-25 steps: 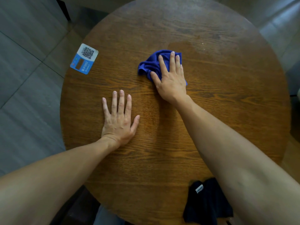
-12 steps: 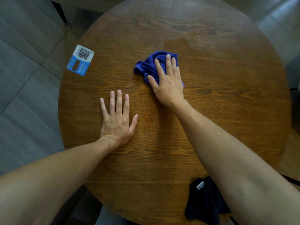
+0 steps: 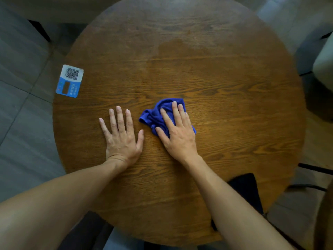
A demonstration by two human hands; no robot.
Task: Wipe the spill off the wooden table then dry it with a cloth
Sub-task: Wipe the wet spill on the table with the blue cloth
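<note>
- Closest in, right hand (image 3: 177, 134) lies palm-down w/ fingers (image 3: 175, 112) straight and held close together, pressing flat on a blue cloth (image 3: 155, 116); thumb angled out at the cloth's near-left edge.
- Blue cloth is crumpled, bunched under and to the left of the fingers, sitting near the centre of the round wooden table (image 3: 234, 105).
- Left hand (image 3: 121, 139) rests flat on bare wood just left of the cloth, not touching it; fingers slightly spread, thumb pointing toward the cloth.
- Both forearms bare, reaching in from the table's near edge.
- Damp, darker patch (image 3: 180, 49) shows on the wood beyond the cloth, toward the table's far side; well apart from the cloth.
- Black cloth (image 3: 246, 188) lies at the table's near-right edge, partly hidden by the right forearm.
- QR-code card (image 3: 70, 81), white top and blue bottom, sits at the table's left rim, left of the cloth and farther away than the left hand.
- Grey tiled floor (image 3: 21, 123) around the table.
</note>
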